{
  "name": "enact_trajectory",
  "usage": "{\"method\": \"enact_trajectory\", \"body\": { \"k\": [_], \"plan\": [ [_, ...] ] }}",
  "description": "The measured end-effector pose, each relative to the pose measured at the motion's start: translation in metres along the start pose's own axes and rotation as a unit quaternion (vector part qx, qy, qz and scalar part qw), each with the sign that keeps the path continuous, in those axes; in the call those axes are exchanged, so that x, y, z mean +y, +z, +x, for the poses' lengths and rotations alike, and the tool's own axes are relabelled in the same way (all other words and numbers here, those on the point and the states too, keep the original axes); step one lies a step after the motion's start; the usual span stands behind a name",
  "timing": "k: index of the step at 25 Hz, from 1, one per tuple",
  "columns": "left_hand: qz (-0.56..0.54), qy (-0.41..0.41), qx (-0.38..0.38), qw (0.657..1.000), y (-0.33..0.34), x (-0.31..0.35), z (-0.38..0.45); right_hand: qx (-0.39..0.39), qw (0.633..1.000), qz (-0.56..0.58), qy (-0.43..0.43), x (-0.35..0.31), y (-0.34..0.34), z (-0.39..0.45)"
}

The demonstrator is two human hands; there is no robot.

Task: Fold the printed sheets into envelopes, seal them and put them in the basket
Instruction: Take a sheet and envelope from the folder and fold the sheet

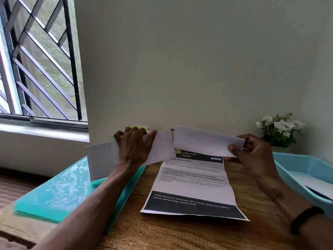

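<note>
Folding white printed sheet [194, 179]: top flap pinched by right hand [252, 152]; white envelope [126, 156], apparently gripped by left hand [134, 147], at 9 o'clock. Edges should be aligned before creasing.

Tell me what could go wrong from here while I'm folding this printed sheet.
1. The right hand pinches only one end of the folded top flap of the printed sheet; with that one-sided grip the crease may run crooked.
2. The left hand holds a separate white paper raised over the teal folder, overlapping the sheet's top, so it could get caught in the fold.
3. The basket sits close beside the right wrist and might get knocked.
</note>
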State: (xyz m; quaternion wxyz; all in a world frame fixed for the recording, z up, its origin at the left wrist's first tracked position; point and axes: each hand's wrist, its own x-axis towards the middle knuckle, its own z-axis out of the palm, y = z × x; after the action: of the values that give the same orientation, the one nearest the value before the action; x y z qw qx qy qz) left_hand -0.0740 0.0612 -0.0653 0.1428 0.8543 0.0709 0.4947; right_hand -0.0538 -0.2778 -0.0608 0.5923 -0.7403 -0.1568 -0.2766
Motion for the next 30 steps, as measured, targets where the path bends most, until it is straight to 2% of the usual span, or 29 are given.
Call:
{"method": "enact_trajectory", "body": {
  "k": [2, 7, 13, 18, 24, 27, 30],
  "plan": [
    [-0.009, -0.015, -0.012, 1.0, 0.002, -0.002, 0.0, 0.022, 0.999, -0.035, -0.022, 0.001, 0.001, -0.001],
    [-0.042, -0.056, -0.031, 0.997, 0.0, -0.002, 0.0, 0.044, 0.998, -0.032, -0.025, 0.004, 0.003, -0.001],
    [-0.113, -0.07, -0.029, 0.991, 0.0, -0.004, 0.0, 0.065, 0.998, -0.017, 0.003, 0.007, 0.001, -0.001],
    [-0.137, -0.07, -0.016, 0.988, 0.003, -0.006, 0.001, 0.021, 0.997, 0.057, 0.039, 0.007, 0.002, -0.002],
    [-0.154, -0.097, 0.0, 0.983, 0.006, -0.013, 0.004, -0.035, 0.995, 0.066, 0.063, 0.009, -0.003, 0.0],
    [-0.135, -0.08, -0.076, 0.985, 0.007, -0.008, 0.002, -0.057, 0.993, 0.047, 0.091, 0.016, -0.004, 0.001],
    [-0.097, -0.017, -0.146, 0.984, 0.012, -0.006, -0.001, -0.088, 0.99, 0.012, 0.106, 0.024, -0.003, 0.002]
  ]
}}
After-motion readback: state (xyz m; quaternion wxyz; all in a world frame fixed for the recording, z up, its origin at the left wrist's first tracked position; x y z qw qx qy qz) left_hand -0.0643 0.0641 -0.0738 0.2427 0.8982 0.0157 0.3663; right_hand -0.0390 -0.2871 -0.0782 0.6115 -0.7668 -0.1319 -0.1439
